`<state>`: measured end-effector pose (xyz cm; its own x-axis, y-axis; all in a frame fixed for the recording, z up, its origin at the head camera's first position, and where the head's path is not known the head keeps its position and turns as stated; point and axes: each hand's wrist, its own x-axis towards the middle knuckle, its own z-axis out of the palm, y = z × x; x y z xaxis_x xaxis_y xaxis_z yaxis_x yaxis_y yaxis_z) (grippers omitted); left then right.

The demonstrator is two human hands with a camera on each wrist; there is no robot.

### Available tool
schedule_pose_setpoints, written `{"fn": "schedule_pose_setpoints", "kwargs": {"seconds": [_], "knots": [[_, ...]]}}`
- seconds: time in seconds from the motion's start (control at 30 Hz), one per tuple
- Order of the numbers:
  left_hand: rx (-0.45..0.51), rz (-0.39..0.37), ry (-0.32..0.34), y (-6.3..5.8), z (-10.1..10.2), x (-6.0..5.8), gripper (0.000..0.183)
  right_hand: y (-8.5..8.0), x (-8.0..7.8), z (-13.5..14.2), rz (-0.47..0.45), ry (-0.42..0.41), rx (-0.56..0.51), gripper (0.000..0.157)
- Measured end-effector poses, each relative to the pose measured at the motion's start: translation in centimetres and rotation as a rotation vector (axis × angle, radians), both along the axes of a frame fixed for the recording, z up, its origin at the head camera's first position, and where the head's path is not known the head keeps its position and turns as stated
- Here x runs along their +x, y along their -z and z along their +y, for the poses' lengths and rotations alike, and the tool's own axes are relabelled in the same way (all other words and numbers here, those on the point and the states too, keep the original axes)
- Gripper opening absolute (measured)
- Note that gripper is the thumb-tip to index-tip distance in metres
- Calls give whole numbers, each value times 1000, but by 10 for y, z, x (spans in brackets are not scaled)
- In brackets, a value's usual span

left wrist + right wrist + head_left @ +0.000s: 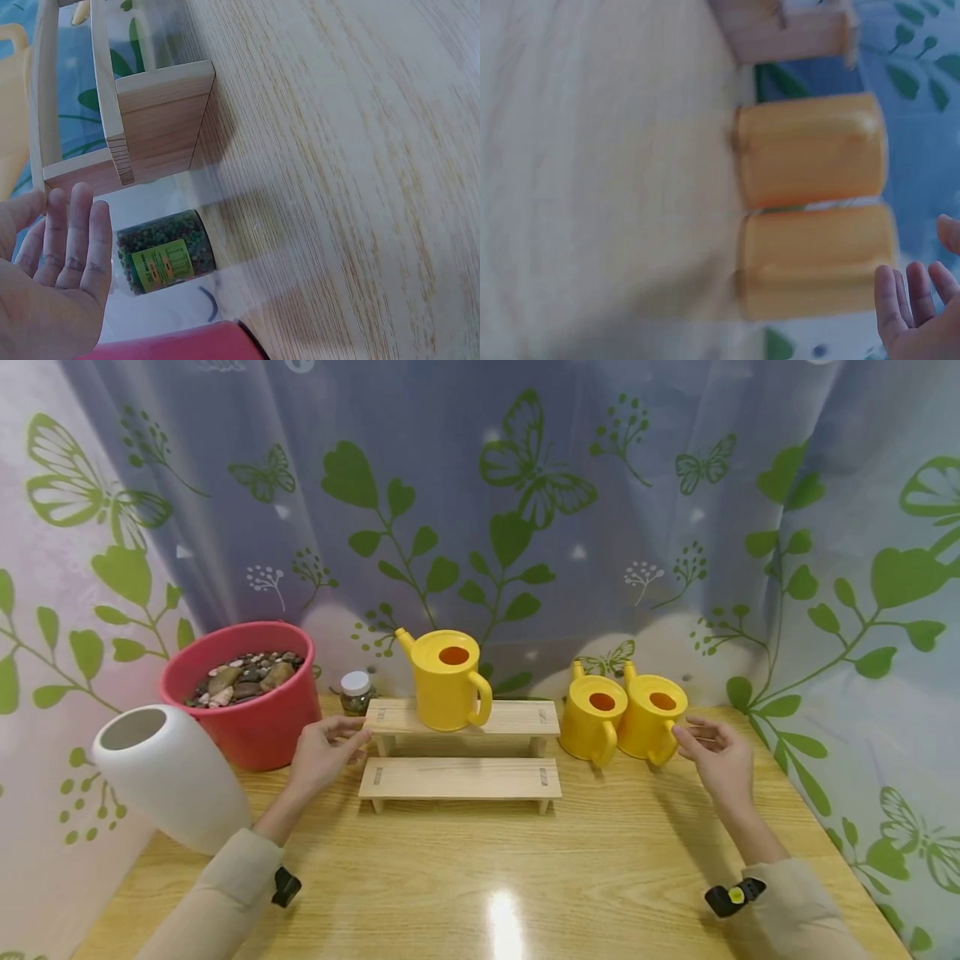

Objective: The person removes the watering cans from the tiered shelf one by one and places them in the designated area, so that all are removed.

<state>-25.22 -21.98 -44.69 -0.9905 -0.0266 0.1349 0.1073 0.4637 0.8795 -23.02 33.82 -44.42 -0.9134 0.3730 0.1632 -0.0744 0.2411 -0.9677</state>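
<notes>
A two-tier wooden stand (459, 778) sits on the table, with one yellow watering can (446, 685) upright on its upper step. My left hand (324, 758) is at the left end of that step, thumb and fingertips right at the board's edge, fingers fairly straight in the left wrist view. Right of the stand, a second yellow watering can (588, 727) and a third yellow watering can (647, 720) stand close together. Beside the outermost can is my right hand (722, 762), its fingers loosely extended and its thumb near the can's rim and handle.
A red bucket (262, 735) of stones stands at the back left, with a white vase (176, 781) leaning in front of it. A small jar (357, 695) with a white lid is between bucket and stand. Patterned curtain (465, 485) hangs behind the wooden table (420, 885).
</notes>
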Motion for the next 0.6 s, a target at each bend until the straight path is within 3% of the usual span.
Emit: {"fn": "schedule_pose_setpoints", "kwargs": {"seconds": [0.17, 0.27, 0.37, 0.6], "knots": [[2, -3, -2, 0, 0, 0, 36, -18, 3, -20, 70, -127, -33, 34], [2, -8, -2, -1, 0, 0, 36, -27, 4, -40, 100, -211, 27, 30], [5, -12, 1, -1, -1, 1, 36, -36, 6, -64, 105, -288, 82, 37], [7, -2, 9, -1, 0, 0, 36, -47, 0, -119, 93, -436, 66, 42]]}}
